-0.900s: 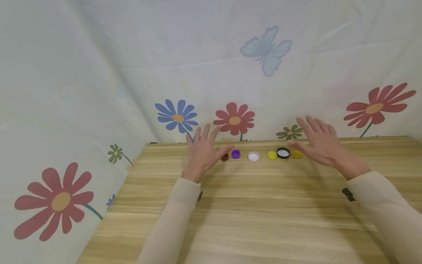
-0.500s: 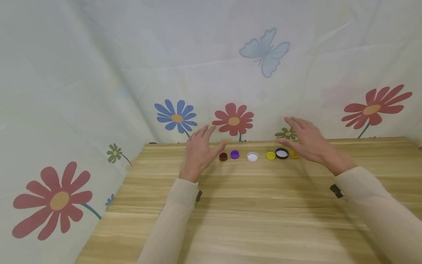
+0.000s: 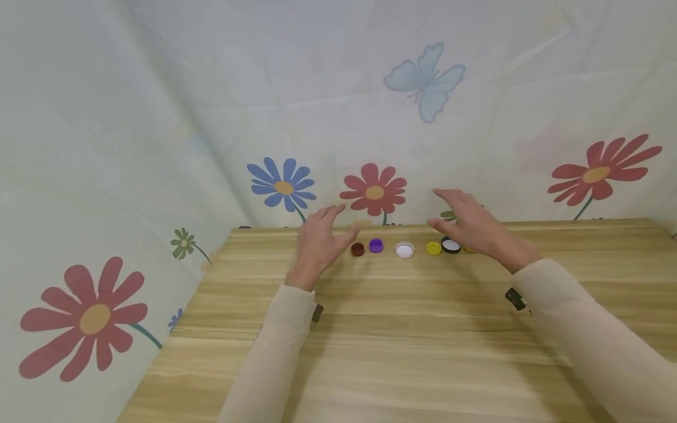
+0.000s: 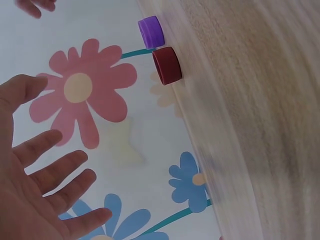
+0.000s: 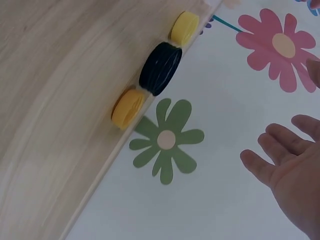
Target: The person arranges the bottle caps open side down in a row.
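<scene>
Left hand (image 3: pixel 319 244) hovers by the dark red cap (image 3: pixel 358 249), right hand (image 3: pixel 473 226) near the black cap (image 5: pixel 160 69), fingers (image 4: pixel 65 166) kinda spread on both.

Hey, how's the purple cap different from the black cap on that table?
The purple cap looks purple all over; the black cap shows a pale centre in the head view. The purple cap is clearly narrower than the black cap. The purple cap sits beside a dark red cap, the black cap between two yellowish ones. Both are round and rest near the far edge of the table.
</scene>
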Demonstrator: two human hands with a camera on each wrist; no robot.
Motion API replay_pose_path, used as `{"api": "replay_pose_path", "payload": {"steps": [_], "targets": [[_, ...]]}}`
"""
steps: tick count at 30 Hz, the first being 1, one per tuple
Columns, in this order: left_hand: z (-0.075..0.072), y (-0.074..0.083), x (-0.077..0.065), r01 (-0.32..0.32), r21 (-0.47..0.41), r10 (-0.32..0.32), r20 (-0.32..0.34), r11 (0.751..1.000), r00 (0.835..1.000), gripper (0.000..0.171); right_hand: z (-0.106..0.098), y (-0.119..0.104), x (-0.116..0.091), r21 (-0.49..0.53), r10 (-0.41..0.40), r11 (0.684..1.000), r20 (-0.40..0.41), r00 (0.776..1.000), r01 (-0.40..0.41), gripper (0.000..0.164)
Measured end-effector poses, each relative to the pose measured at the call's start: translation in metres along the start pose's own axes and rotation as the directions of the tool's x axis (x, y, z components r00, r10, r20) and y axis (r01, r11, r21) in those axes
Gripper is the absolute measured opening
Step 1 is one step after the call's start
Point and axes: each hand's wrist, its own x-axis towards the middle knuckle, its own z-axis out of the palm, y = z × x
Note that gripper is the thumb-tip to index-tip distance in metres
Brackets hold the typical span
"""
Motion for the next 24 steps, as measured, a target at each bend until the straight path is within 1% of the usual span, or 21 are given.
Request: {"api": "replay_pose_path", "payload": {"steps": [5,11,18,24], "targets": [[0.000,0.000,0.000,0.008,-0.033,-0.007,0.029,0.999,1.000,0.063,0.006,-0.005,0.006,0.024,0.018,1.000,0.014,1.000,-0.018,0.077],[0.001,-0.001,0.000,0.024,-0.046,-0.022,0.041,0.999,0.999,0.063,0.011,-0.011,0.013,0.055,0.000,0.998,-0.016,1.000,0.001,0.074],[0.001,-0.005,0.000,0.032,-0.080,-0.027,0.060,0.996,0.998,0.063,0.018,-0.019,0.019,0.094,-0.010,0.995,-0.052,0.999,0.015,0.072],[0.003,-0.008,-0.001,0.049,-0.117,-0.038,0.093,0.992,0.995,0.063,0.026,-0.025,0.023,0.169,-0.032,0.985,-0.074,0.997,0.044,0.070]]}}
